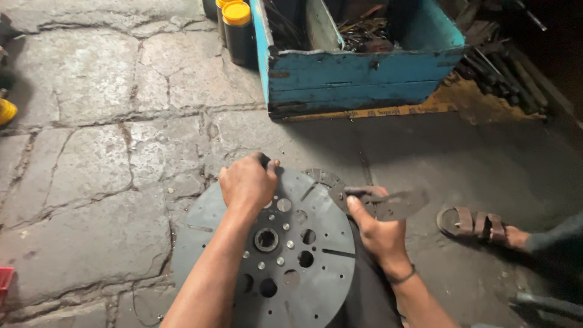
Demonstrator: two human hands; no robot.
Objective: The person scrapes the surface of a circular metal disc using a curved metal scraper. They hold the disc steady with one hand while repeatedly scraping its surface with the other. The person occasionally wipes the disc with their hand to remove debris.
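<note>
A large round grey metal disc [316, 267] with a central hub, rivets and several holes lies in front of me on the stone floor. My left hand [248, 182] is closed on a small dark tool at the disc's far rim. My right hand [379, 228] grips a flat dark curved piece [398, 205], held just right of the disc's upper edge, thumb pressed on it. A second dark toothed part [323, 177] shows behind the disc's top rim.
A worn blue wooden box [358, 79] full of metal tools stands at the back. Dark cans with yellow lids [237, 24] sit left of it. Metal rods [504, 67] lie at the back right. A sandalled foot [480, 225] rests at the right.
</note>
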